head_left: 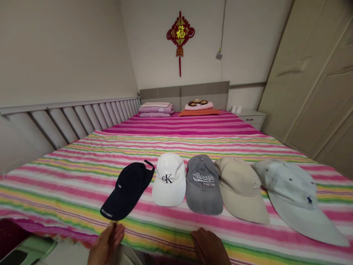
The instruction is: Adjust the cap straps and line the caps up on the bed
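Note:
Caps lie in a row across the striped bed, brims toward me. A navy cap [129,187] is tilted at the left end. Beside it are a white cap [169,180] with CK letters, a grey cap [203,187] with "Always" lettering, a beige cap [241,187] and a pale grey-blue cap [295,197]. My left hand [106,244] is just below the navy cap's brim, fingers loosely bent, holding nothing visible; contact with the brim is unclear. Below the grey cap, my right hand [210,246] rests at the bed's near edge, back up, with no object seen in it.
Folded purple bedding [156,109] and a pink pillow stack [199,106] lie by the headboard [204,90]. A slatted rail [74,119] runs along the left. A nightstand [251,118] and wardrobe [311,77] stand right. A green stool [35,248] is at lower left.

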A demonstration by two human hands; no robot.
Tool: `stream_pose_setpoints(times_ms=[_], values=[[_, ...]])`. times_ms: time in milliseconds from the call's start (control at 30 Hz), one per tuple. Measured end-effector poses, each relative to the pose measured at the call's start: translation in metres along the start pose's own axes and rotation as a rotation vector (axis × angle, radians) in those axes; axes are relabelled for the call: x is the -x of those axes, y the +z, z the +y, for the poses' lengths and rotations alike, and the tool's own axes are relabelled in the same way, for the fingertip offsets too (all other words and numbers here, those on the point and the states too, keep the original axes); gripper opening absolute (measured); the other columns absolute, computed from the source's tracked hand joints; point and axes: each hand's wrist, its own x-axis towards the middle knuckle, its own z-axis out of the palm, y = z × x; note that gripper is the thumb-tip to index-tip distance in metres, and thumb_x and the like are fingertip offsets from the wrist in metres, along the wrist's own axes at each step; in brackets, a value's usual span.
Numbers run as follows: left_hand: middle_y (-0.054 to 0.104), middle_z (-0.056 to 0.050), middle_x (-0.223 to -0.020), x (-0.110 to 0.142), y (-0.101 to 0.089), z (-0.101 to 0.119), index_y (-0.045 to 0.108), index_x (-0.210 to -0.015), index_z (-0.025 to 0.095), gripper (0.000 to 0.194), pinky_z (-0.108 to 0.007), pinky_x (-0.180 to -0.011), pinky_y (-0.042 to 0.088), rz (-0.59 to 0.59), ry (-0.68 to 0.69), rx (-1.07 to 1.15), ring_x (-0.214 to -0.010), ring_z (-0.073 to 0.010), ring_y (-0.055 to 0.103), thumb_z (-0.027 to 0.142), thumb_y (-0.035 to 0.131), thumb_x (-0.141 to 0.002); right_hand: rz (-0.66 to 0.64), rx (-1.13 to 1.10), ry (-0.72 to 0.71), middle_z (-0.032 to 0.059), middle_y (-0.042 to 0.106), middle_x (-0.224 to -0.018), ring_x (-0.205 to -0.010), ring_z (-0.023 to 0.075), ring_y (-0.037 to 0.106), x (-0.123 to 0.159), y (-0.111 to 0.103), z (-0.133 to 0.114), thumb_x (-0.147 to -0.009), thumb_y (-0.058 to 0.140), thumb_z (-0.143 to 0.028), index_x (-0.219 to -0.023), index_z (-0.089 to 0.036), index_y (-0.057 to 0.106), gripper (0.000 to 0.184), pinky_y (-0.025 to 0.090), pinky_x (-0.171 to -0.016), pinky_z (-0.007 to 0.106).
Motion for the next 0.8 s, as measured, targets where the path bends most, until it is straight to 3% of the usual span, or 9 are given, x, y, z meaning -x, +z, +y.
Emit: stream_pose_setpoints(times_ms=[100, 200, 367, 533, 667, 733, 800], values=[[0.067, 0.0, -0.068, -0.011, 0.001, 0.021, 0.061, -0.077, 0.018, 0.015, -0.023, -0.061, 0.051, 0.02, -0.007, 0.14, -0.063, -0.0128, 0.064, 0.011, 0.047, -0.08, -0.003, 0.02, 0.008, 0.0015, 0.06, -0.069, -0.062, 0.0154, 0.054, 0.0, 0.0, -0.002, -0.083, 0.038, -0.012, -0.09, -0.022, 0.052, 0.018, 0.04, -0.059, 0.025], [0.068, 0.001, -0.067, -0.024, 0.009, 0.036, 0.062, -0.08, 0.02, 0.023, -0.025, -0.063, 0.052, -0.068, -0.061, 0.234, -0.063, -0.0122, 0.064, 0.011, 0.041, -0.082, -0.004, 0.036, 0.004, 0.001, 0.057, -0.067, -0.061, 0.0147, 0.053, -0.002, 0.0, -0.003, -0.083, 0.039, -0.012, -0.087, -0.021, 0.051, 0.016, 0.039, -0.059, 0.025], [0.071, -0.003, -0.074, -0.033, 0.015, 0.037, 0.059, -0.106, 0.02, 0.04, -0.028, -0.064, 0.053, -0.215, -0.078, 0.232, -0.068, -0.0142, 0.066, 0.001, 0.042, -0.076, -0.033, 0.005, 0.042, 0.0009, 0.055, -0.067, -0.062, 0.0145, 0.052, -0.004, 0.0, -0.006, -0.082, 0.042, -0.011, -0.083, -0.02, 0.052, 0.013, 0.037, -0.059, 0.024], [0.071, -0.004, -0.077, -0.008, 0.006, 0.03, 0.055, -0.113, 0.021, 0.048, -0.024, -0.06, 0.053, -0.241, -0.049, 0.311, -0.068, -0.0145, 0.066, 0.002, 0.04, -0.071, -0.066, -0.1, 0.106, 0.0012, 0.056, -0.065, -0.061, 0.0145, 0.053, -0.007, -0.001, -0.006, -0.082, 0.04, -0.012, -0.077, -0.02, 0.054, 0.016, 0.037, -0.058, 0.024], [0.07, 0.001, -0.065, 0.017, -0.009, 0.011, 0.06, -0.107, 0.028, 0.057, -0.03, -0.073, 0.052, -0.181, -0.112, 0.274, -0.077, -0.0192, 0.065, 0.004, 0.05, -0.055, -0.118, -0.207, 0.159, 0.0001, 0.057, -0.061, -0.055, 0.0128, 0.053, -0.019, -0.01, -0.01, -0.084, 0.04, -0.018, -0.073, -0.02, 0.056, 0.019, 0.037, -0.05, 0.022], [0.068, 0.002, -0.058, 0.03, -0.015, -0.006, 0.065, -0.094, 0.029, 0.051, -0.036, -0.081, 0.048, -0.192, -0.203, 0.189, -0.079, -0.0241, 0.064, 0.008, 0.059, -0.048, -0.173, -0.388, 0.19, 0.0003, 0.06, -0.065, -0.057, 0.012, 0.056, -0.029, -0.018, -0.017, -0.083, 0.044, -0.028, -0.079, -0.02, 0.059, 0.017, 0.039, -0.051, 0.021], [0.07, 0.0, -0.068, 0.044, -0.015, -0.027, 0.068, -0.08, 0.027, 0.042, -0.04, -0.085, 0.045, -0.359, -0.27, 0.106, -0.083, -0.0282, 0.063, 0.013, 0.069, -0.041, -0.264, -0.793, 0.258, 0.0043, 0.064, -0.082, -0.07, 0.0157, 0.06, -0.039, -0.03, -0.027, -0.077, 0.052, -0.043, -0.092, -0.019, 0.061, 0.029, 0.045, -0.059, 0.024]])
